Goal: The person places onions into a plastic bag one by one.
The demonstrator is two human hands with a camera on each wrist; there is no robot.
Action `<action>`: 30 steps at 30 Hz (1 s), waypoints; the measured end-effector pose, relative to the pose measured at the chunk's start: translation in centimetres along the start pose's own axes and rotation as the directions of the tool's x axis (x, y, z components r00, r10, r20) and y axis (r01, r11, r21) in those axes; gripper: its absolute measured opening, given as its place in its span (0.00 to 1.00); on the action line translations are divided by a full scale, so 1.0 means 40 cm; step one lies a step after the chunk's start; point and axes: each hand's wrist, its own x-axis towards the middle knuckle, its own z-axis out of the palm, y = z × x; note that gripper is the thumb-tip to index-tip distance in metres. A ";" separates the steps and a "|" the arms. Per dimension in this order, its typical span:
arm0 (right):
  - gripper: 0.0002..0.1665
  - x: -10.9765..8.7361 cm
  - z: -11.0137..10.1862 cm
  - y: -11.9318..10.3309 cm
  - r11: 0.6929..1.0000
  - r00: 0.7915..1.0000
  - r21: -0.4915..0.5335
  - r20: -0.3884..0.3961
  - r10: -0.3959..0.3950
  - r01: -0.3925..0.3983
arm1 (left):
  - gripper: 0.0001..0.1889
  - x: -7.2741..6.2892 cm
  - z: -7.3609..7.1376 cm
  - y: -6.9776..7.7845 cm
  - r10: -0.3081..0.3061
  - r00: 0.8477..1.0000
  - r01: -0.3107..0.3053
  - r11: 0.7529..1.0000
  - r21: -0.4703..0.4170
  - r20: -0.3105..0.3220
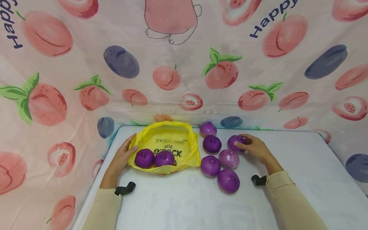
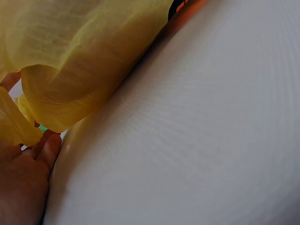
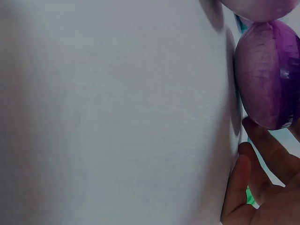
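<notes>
A yellow plastic bag point(image 1: 185, 159) lies on the table with its mouth spread wide. Two red onions, a left one point(image 1: 144, 158) and a right one point(image 1: 164, 158), are inside near its front rim. My left hand point(image 1: 122, 156) holds the bag's left edge, thumb over the rim. In the left wrist view, folds of the yellow bag point(image 2: 70, 89) partly cover the fingers. To the right of the bag, my right hand point(image 1: 256, 147) grips a red onion point(image 1: 235, 142) between thumb and fingers. The right wrist view has the fingers point(image 3: 272, 150) against a purple onion point(image 3: 267, 75).
Several more red onions stand between bag and right hand: one at the back point(image 1: 208, 128), a dark one point(image 1: 212, 144), a paler one point(image 1: 228, 158) and a front one point(image 1: 228, 181). White cloth covers the table point(image 1: 178, 204). A fruit-print curtain point(image 1: 189, 73) hangs behind.
</notes>
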 end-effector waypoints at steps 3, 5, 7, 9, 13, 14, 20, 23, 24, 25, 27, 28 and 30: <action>0.51 0.001 0.000 0.001 1.000 1.000 -0.020 0.011 0.010 -0.010 | 0.34 0.001 0.000 -0.001 0.003 1.000 -0.003 1.000 0.000 -0.001; 0.52 0.001 -0.002 0.003 1.000 1.000 -0.023 0.018 0.014 -0.013 | 0.34 0.001 -0.002 -0.002 0.004 1.000 -0.004 1.000 0.000 0.000; 0.52 0.001 -0.003 0.002 0.999 1.000 -0.029 0.024 0.014 -0.013 | 0.34 0.002 -0.002 -0.003 0.004 1.000 -0.004 1.000 -0.001 -0.001; 0.52 0.000 -0.004 0.003 0.999 0.999 -0.034 0.031 0.014 -0.013 | 0.34 0.003 -0.003 -0.003 0.002 1.000 -0.002 1.000 -0.003 0.001; 0.52 0.000 -0.007 0.007 0.999 0.999 -0.038 0.032 0.009 -0.008 | 0.34 0.004 -0.002 -0.005 0.002 1.000 -0.002 1.000 -0.002 0.001; 0.52 0.000 -0.007 0.009 0.999 0.999 -0.036 0.032 0.010 -0.009 | 0.34 0.004 -0.002 -0.005 0.002 1.000 -0.002 1.000 -0.002 0.001; 0.53 0.003 -0.007 0.013 0.999 0.999 -0.032 0.037 0.014 -0.013 | 0.34 0.004 -0.001 -0.004 -0.001 1.000 0.001 1.000 0.002 -0.002; 0.53 0.003 -0.006 0.014 0.999 0.999 -0.029 0.037 0.017 -0.016 | 0.34 0.003 -0.001 -0.002 -0.003 1.000 0.003 1.000 0.006 -0.002; 0.53 0.004 -0.006 0.014 0.999 0.999 -0.029 0.038 0.018 -0.017 | 0.34 0.003 0.000 -0.001 -0.005 1.000 0.005 1.000 0.006 -0.004; 0.53 0.005 -0.006 0.015 0.999 0.999 -0.031 0.038 0.018 -0.017 | 0.34 0.002 0.000 0.000 -0.007 1.000 0.007 1.000 0.006 -0.005; 0.53 0.006 -0.006 0.016 0.999 0.999 -0.035 0.038 0.019 -0.017 | 0.34 0.001 0.000 0.002 -0.009 1.000 0.009 1.000 0.010 -0.004; 0.53 0.007 -0.007 0.016 0.999 0.999 -0.036 0.039 0.018 -0.017 | 0.34 0.001 0.000 0.003 -0.010 1.000 0.011 1.000 0.009 -0.005; 0.54 0.007 -0.006 0.017 0.999 0.999 -0.038 0.041 0.019 -0.017 | 0.34 0.000 0.001 0.003 -0.010 1.000 0.010 1.000 0.013 -0.006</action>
